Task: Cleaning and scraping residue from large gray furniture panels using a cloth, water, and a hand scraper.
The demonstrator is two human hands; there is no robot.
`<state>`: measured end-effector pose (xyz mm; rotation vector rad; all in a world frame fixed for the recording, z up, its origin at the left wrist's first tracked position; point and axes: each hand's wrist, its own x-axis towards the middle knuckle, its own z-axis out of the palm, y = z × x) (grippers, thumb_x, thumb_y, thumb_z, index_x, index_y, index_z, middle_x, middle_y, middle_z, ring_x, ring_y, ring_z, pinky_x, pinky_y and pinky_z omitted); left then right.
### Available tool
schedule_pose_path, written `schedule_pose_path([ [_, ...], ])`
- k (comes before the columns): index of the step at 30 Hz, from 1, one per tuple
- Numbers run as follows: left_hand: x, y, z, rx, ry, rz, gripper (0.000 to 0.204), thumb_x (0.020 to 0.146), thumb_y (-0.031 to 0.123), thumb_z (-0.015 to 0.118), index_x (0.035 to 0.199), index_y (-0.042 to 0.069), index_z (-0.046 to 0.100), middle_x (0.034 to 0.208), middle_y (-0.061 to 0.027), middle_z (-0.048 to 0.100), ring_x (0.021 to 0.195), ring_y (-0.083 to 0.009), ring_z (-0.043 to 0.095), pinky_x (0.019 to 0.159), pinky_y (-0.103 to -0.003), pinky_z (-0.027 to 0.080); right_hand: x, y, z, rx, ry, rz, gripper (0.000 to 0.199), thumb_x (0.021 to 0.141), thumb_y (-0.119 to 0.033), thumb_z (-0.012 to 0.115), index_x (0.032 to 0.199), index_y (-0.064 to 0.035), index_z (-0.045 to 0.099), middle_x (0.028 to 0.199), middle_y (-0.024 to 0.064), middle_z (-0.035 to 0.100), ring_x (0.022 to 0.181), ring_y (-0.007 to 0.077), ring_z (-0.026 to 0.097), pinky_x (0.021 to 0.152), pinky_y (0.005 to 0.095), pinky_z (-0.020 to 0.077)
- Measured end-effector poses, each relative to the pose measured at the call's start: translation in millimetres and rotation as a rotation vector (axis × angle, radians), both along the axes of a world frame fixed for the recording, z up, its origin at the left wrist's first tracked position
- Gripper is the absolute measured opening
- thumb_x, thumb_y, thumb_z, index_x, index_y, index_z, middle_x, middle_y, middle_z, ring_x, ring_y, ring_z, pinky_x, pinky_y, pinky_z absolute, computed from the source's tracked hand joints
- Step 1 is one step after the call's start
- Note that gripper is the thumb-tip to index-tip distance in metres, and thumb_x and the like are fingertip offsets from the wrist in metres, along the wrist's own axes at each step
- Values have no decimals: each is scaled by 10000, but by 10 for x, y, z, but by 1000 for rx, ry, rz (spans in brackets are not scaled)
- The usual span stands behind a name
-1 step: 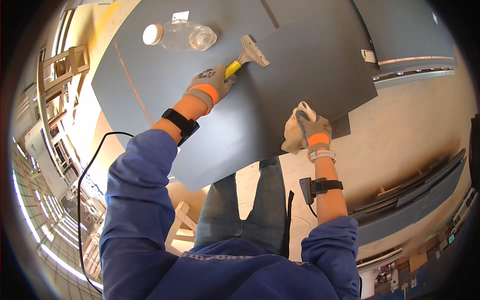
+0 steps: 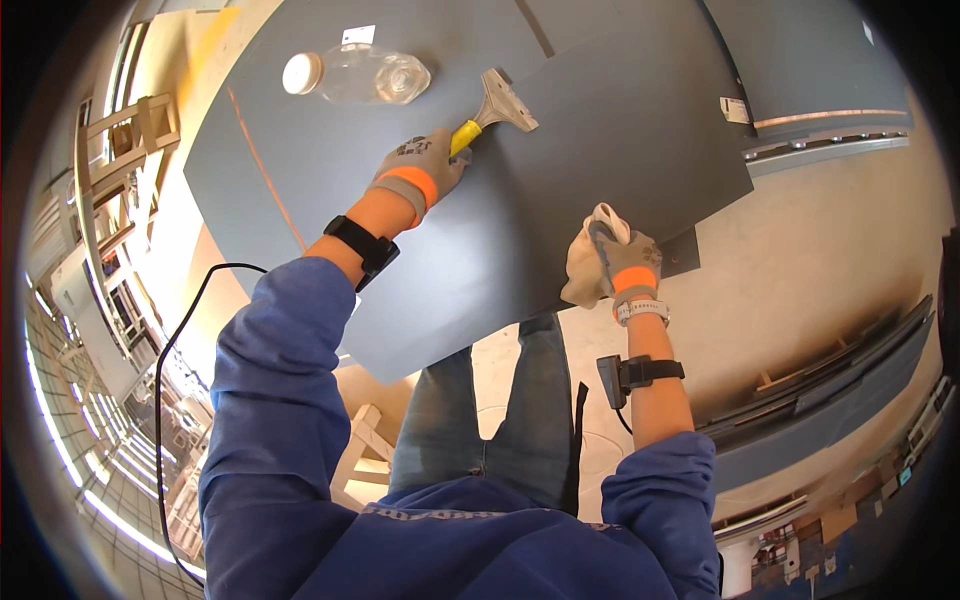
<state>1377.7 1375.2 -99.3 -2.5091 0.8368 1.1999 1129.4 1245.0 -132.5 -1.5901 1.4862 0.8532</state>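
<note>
My left hand (image 2: 424,165), in a grey work glove with an orange cuff, is closed round the yellow handle of a scraper (image 2: 497,104). The scraper's wide metal head points away from me over a dark grey sheet (image 2: 600,130). At the sheet's near right edge, my gloved right hand (image 2: 630,258) grips a crumpled off-white cloth (image 2: 586,262). Part of the cloth bulges up between the fingers and part hangs to the left of them. Beyond my left hand, a clear plastic bottle (image 2: 358,74) with a white cap lies on its side.
A white label (image 2: 358,35) sits behind the bottle. Another dark panel (image 2: 820,60) with a metal rail (image 2: 830,148) lies at the far right. Stacked dark boards (image 2: 830,390) are lower right, and a wooden frame (image 2: 125,150) stands at left. A black cable (image 2: 160,400) runs beside my left arm.
</note>
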Motion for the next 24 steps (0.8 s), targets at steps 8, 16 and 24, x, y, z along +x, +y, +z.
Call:
schedule_pose_path([
  [8,-6,-592,-157,72,3,-74,380,875,390,481,1059,62,537,947,-142,637,886,-310,615,777,-397,469,12,-126,-52,68,66,-10,570,729,-595,586,951,-75,655,886,113,669,826,268,656,721,358,529],
  [16,19,-1013,-549,6,-11,-128,372,873,377,488,1026,41,530,864,-155,635,806,-300,625,722,-390,476,-57,-237,-176,169,93,-7,619,733,-643,553,969,-77,644,901,109,664,856,260,651,736,339,521],
  [24,11,-1689,-611,38,50,-113,341,869,362,500,1011,53,532,724,-112,633,632,-235,638,610,-354,495,-61,-342,-134,262,112,-26,634,752,-665,499,975,-88,638,929,106,658,868,262,647,731,344,522],
])
